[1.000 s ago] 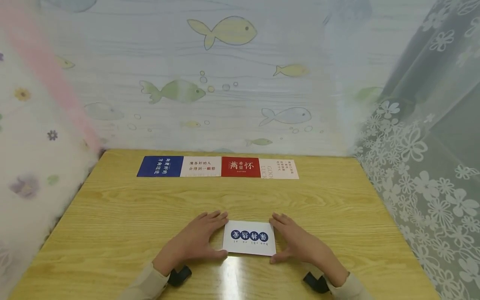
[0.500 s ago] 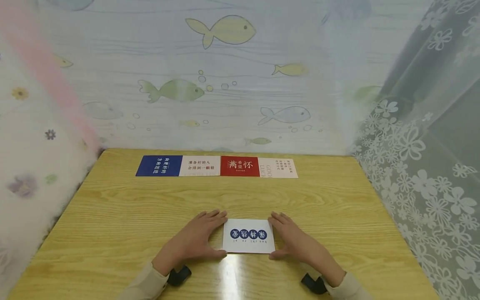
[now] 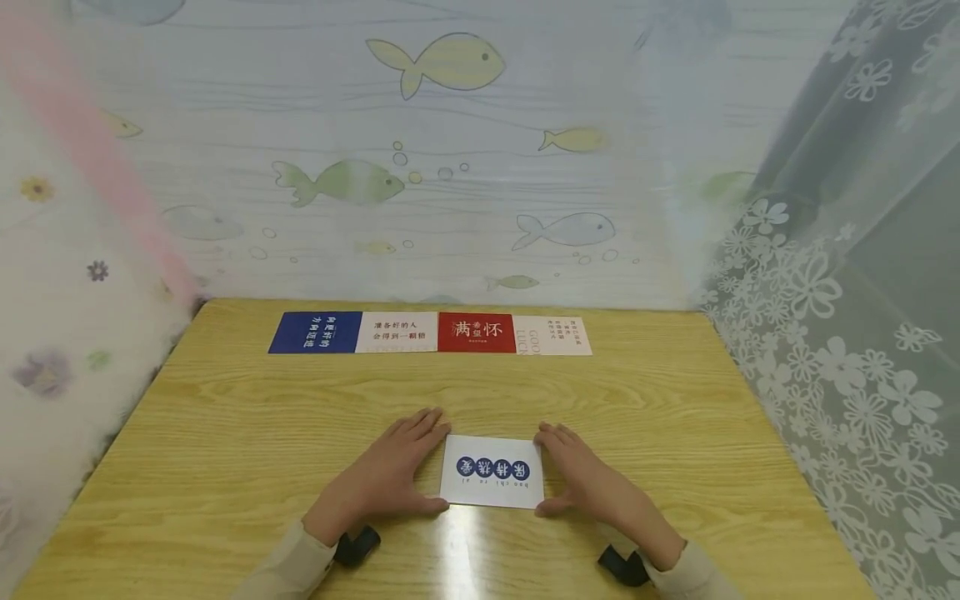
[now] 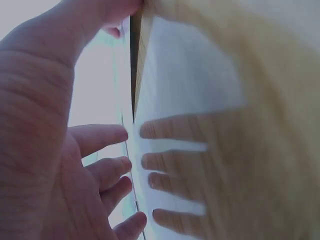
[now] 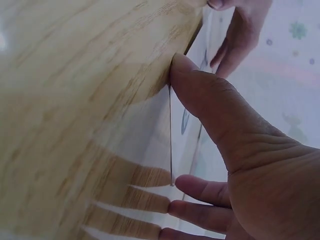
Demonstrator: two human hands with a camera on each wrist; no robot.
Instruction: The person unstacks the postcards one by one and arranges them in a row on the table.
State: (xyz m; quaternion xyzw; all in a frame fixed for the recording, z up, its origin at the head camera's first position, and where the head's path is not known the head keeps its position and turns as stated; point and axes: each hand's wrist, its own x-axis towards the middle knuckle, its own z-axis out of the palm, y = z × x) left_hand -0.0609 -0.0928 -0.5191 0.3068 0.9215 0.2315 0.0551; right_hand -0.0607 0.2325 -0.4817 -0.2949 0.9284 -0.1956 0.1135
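Observation:
A white postcard (image 3: 491,471) with dark blue round characters, upside down in the head view, lies flat near the front of the wooden table. My left hand (image 3: 386,475) borders its left side, thumb at the near corner and fingertips around the far corner. On the opposite side is my right hand (image 3: 592,479), likewise spread between the two right corners. The right thumb (image 5: 200,85) meets the card's near corner in the right wrist view. In the left wrist view the left hand's fingers (image 4: 107,172) are loosely extended above their reflections on the glossy tabletop.
Along the back of the table (image 3: 300,400) four-edged cards form a row: a blue card (image 3: 313,332), a white card (image 3: 397,343), a red card (image 3: 476,333) and a pale card (image 3: 553,337). A fish-print curtain (image 3: 450,167) hangs behind, a lace curtain (image 3: 847,367) at the right.
The left fingertips have spread slightly farther up from the postcard's left edge. Both hands otherwise stay at its sides. The head view has shifted slightly.

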